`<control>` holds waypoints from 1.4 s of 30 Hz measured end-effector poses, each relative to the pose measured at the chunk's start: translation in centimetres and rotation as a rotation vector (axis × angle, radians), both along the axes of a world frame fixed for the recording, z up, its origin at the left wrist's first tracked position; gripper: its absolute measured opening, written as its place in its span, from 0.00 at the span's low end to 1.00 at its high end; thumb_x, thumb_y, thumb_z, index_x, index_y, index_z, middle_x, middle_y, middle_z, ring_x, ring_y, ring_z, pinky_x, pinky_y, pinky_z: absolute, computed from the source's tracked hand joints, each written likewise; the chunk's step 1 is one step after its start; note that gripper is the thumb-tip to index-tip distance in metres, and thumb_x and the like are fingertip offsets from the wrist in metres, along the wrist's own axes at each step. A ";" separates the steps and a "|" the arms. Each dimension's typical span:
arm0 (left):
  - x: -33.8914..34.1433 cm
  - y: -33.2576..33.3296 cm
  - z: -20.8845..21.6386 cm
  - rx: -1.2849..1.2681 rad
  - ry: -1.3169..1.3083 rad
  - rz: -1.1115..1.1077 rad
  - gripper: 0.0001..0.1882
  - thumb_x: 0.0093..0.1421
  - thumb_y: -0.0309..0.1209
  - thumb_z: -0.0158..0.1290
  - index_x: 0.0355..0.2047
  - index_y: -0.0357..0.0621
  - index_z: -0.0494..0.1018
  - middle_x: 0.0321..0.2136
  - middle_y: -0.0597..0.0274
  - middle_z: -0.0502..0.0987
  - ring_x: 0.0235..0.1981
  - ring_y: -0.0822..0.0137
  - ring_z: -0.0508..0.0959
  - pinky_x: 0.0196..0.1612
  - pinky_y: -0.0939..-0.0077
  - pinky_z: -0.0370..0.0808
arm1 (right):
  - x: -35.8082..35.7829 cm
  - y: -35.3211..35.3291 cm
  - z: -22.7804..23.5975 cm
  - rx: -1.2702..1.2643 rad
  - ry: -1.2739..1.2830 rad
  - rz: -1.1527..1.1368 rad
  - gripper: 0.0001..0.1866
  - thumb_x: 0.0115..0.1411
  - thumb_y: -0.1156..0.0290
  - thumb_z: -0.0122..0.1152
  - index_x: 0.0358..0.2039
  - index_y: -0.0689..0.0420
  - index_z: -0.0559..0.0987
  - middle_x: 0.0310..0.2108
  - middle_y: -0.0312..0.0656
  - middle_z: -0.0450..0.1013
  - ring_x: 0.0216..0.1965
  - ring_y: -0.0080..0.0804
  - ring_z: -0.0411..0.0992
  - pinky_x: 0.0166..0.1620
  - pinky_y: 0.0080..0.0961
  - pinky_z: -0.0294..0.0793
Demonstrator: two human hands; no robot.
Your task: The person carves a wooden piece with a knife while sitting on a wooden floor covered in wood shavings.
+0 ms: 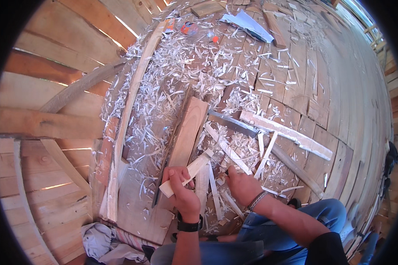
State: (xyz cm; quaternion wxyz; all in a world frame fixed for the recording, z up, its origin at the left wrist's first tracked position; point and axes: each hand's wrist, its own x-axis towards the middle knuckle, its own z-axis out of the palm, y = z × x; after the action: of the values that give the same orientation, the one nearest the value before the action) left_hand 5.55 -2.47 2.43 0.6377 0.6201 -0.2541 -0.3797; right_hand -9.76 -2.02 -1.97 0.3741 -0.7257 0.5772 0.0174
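Observation:
My left hand (184, 196), with a dark watch on its wrist, is closed around a short pale wooden strip (198, 167). The strip slants up and to the right, its far end over a thick reddish-brown wood block (188, 132). To the right, my right hand (244, 187) is curled in a fist, a woven bracelet on its wrist. What it grips is mostly hidden by the fingers. Several thin pale sticks (227, 148) lie among shavings near both hands. Beyond my right hand rests a long tool with a metal blade (232, 123) and a wooden handle (298, 172).
Curled shavings (163, 95) cover much of the plank floor (336, 101). A long pale batten (135, 95) runs along the left, beside a plank wall (53, 123). A whitish board (287, 134) lies to the right. Grey cloth (97, 238) is bunched at the lower left.

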 end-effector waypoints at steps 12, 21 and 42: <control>-0.6 0.3 -0.1 -0.011 -0.162 -0.151 0.14 0.63 0.32 0.39 0.22 0.40 0.64 0.17 0.68 0.65 0.17 0.79 0.61 0.21 0.82 0.57 | 0.6 -0.3 0.0 0.013 0.038 0.005 0.13 0.64 0.65 0.42 0.38 0.65 0.63 0.20 0.57 0.73 0.22 0.56 0.74 0.25 0.48 0.74; -0.8 0.4 -0.1 -0.009 -0.214 -0.081 0.14 0.62 0.32 0.38 0.21 0.41 0.64 0.16 0.68 0.63 0.16 0.79 0.59 0.20 0.82 0.54 | 1.0 0.1 -1.9 -0.045 0.024 0.005 0.12 0.64 0.67 0.41 0.38 0.64 0.64 0.21 0.56 0.74 0.23 0.55 0.75 0.26 0.47 0.75; 0.4 0.1 -0.8 -0.055 -0.129 0.006 0.13 0.60 0.33 0.38 0.18 0.47 0.55 0.16 0.68 0.59 0.16 0.79 0.57 0.13 0.85 0.52 | 1.5 0.1 -0.6 -0.058 0.036 0.045 0.08 0.62 0.70 0.42 0.33 0.63 0.64 0.18 0.52 0.74 0.21 0.48 0.76 0.22 0.40 0.76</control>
State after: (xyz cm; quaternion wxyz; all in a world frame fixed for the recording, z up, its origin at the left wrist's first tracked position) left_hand 5.99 -2.34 1.64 0.6380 0.6262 -0.3032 -0.3299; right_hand -8.28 -1.88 -2.59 0.3420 -0.7486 0.5676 0.0222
